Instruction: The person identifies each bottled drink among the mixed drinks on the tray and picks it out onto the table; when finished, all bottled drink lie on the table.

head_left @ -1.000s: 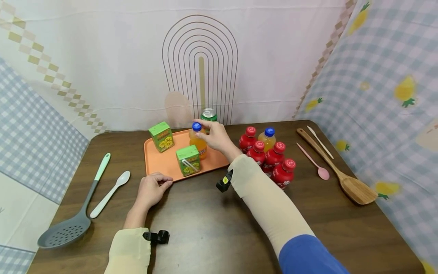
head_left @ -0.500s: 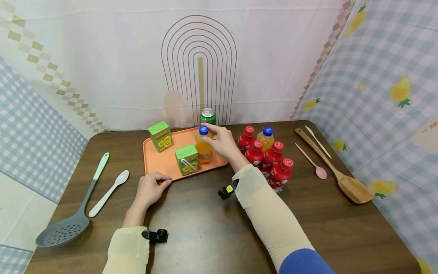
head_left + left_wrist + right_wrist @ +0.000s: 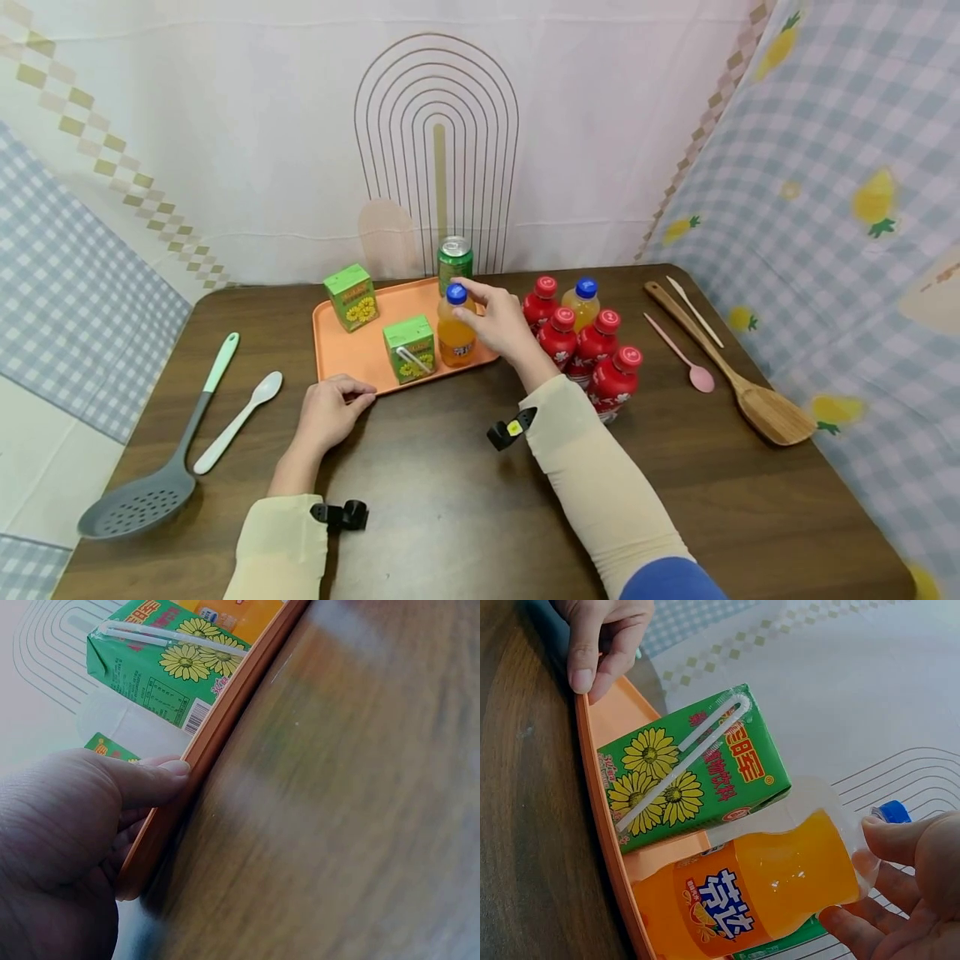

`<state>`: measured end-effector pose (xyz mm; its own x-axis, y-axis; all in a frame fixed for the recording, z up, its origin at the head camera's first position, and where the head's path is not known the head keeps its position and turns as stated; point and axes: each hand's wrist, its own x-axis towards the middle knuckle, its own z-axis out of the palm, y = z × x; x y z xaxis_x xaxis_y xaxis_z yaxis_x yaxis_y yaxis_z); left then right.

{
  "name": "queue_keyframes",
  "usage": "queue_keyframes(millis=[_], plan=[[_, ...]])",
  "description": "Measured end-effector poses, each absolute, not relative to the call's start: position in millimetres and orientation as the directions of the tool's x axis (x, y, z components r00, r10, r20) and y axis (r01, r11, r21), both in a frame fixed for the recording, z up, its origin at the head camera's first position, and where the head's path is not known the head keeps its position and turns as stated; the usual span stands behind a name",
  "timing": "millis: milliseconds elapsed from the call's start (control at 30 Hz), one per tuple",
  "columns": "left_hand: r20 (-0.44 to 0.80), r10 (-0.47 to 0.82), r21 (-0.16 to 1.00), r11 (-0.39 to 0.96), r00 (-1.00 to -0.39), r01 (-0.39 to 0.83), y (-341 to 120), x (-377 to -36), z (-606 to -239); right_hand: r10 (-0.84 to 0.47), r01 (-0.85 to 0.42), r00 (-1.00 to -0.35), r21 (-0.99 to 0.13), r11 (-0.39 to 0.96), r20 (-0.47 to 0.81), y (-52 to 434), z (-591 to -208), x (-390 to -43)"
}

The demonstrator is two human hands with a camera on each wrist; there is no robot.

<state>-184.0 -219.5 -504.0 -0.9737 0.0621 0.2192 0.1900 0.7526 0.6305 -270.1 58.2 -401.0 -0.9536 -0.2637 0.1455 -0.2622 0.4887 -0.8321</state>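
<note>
My left hand (image 3: 328,412) pinches the near left rim of an orange tray (image 3: 352,358), its thumb (image 3: 161,780) lying along the edge. My right hand (image 3: 501,323) holds a blue-capped orange soda bottle (image 3: 454,340) by the neck, thumb and fingers on either side. Upright on the tray, the bottle stands just right of a green juice carton (image 3: 410,350) with a white straw on its front. A second green carton (image 3: 352,298) stands at the tray's back left. At the tray's back right is a green can (image 3: 454,265), its base hidden behind the bottle and hand.
Several red bottles (image 3: 615,383) and another blue-capped bottle (image 3: 583,307) cluster right of the tray. A wooden spatula (image 3: 772,412), pink spoon (image 3: 701,379) and white knife (image 3: 693,308) lie far right. At left lie a grey skimmer (image 3: 142,504) and white spoon (image 3: 240,425).
My right hand has brought the orange soda bottle rightward and toward the tray's front edge, from behind the front carton to beside it. The left hand has stayed on the rim.
</note>
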Motion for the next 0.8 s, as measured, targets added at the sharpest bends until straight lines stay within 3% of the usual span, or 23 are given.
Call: queue_keyframes(millis=[800], plan=[[0.218,0.062,0.624,0.758,-0.974,0.189,-219.1,-185.5,-504.9,-0.279,-0.434,-0.900,-0.732,0.526,0.333,55.8,-398.1,-269.4]])
